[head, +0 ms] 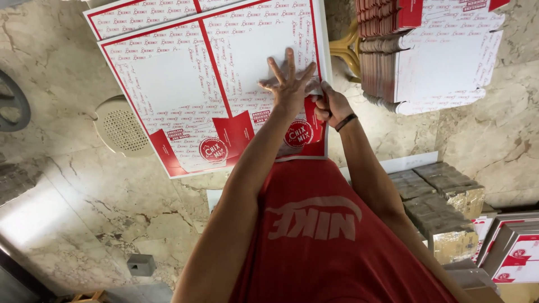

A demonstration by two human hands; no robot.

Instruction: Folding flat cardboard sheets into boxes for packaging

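Nearest, the person's red shirt (331, 241) fills the lower middle of the view, its hem cut off by the bottom edge, and it hides whatever lies beneath the body. To the right, brown taped cartons (443, 202) sit beside red-and-white boxes (516, 252) that are clipped by the frame. Farther out, the left hand (290, 85) lies flat with fingers spread wide, palm pressed on a large white cardboard sheet (185, 84) with red borders and round red emblems, which rests on the marble floor (73, 185). Just beside it, the right hand (330, 106), a dark band at the wrist, curls closed around the sheet's right edge; its fingertips are hidden under the card. Beyond, a stack of flat red-and-white box blanks (432, 62) stands at upper right, its top cut off.
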